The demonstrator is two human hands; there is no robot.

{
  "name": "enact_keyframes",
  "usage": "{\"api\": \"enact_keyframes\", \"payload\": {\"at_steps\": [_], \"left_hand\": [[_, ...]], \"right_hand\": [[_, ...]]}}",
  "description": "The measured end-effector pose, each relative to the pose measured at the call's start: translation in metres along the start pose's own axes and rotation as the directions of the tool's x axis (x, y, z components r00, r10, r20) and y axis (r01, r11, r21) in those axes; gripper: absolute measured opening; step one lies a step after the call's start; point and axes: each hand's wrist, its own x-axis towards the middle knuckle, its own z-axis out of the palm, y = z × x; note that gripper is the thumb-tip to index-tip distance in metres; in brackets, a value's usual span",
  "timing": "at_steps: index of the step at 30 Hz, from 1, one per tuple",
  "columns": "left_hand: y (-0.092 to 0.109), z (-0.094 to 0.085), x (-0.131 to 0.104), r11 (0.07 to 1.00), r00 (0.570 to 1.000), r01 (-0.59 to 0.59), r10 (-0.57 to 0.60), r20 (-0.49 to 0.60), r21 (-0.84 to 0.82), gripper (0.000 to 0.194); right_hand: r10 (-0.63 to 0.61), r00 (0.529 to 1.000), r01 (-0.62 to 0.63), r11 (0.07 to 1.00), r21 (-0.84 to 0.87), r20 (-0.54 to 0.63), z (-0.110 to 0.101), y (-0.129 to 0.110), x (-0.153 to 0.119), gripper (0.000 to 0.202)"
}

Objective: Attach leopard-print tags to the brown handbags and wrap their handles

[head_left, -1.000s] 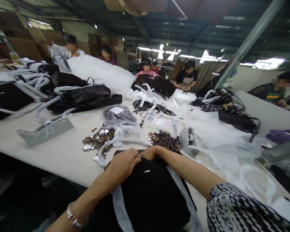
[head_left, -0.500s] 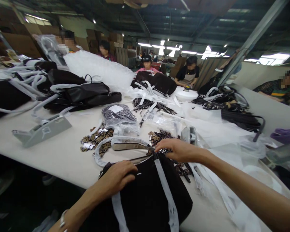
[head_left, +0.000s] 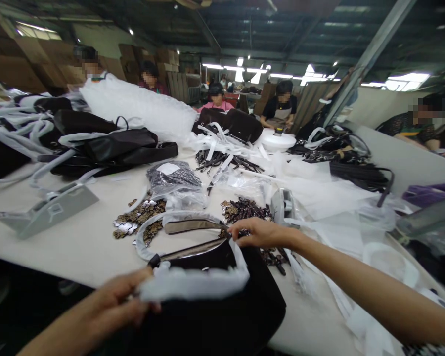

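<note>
Two-Handed Hold on a Black Handbag [head_left: 222, 316]

Angles the left forearm up from the lower-left corner, with the left hand [head_left: 114, 299] low beside the handbag and slightly blurred. Grips one end of a white-wrapped handle [head_left: 196, 284], with fingers curled over it and thumb beneath, and holds it across the front of the handbag.

Stretches the right forearm in a long diagonal from the lower right, with wrist gently arched and palm downward. Pinches with the right hand [head_left: 257, 232] at the right end of the bag's mouth [head_left: 196, 249], close to the handle's base, with thumb and forefinger meeting; cannot tell exactly which part lies between the fingertips.

Rests the handbag at the near edge of the bench [head_left: 96, 242], with the mouth parted. Just beyond it: a far wrapped handle [head_left: 140, 242] in a loop, a heap of gold-toned flower-shaped pieces [head_left: 143, 215], and a dark purplish heap [head_left: 244, 210] near the right hand. Well apart at left: a grey tape dispenser [head_left: 55, 210].
</note>
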Motion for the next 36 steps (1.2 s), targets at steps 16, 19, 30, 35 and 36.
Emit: {"api": "enact_keyframes", "payload": {"at_steps": [16, 19, 30, 35, 36], "left_hand": [[-0.107, 0.045, 0.025, 0.940, 0.907, 0.338, -0.312, -0.283, 0.047, 0.087], [-0.099, 0.048, 0.026, 0.948, 0.931, 0.279, -0.228, -0.284, 0.153, 0.072], [-0.077, -0.004, 0.096, 0.862, 0.971, 0.051, 0.077, -0.228, 0.505, 0.057], [-0.019, 0.021, 0.084, 0.819, 0.843, -0.105, 0.374, -0.386, 0.564, 0.038], [-0.005, 0.029, 0.080, 0.829, 0.838, -0.141, 0.391, -0.380, 0.542, 0.035]], "right_hand": [[0.631, 0.617, -0.751, 0.650, -0.114, -0.470, 0.038, 0.079, -0.040, 0.027], [0.649, 0.576, -0.784, 0.612, -0.110, -0.496, 0.048, 0.092, -0.026, 0.042], [0.682, 0.478, -0.725, 0.662, 0.190, -0.554, 0.026, 0.101, -0.047, 0.025], [0.681, 0.484, -0.512, 0.730, 0.453, -0.550, -0.006, 0.076, -0.062, 0.025], [0.665, 0.495, -0.454, 0.746, 0.487, -0.559, -0.012, 0.067, -0.063, 0.026]]}}
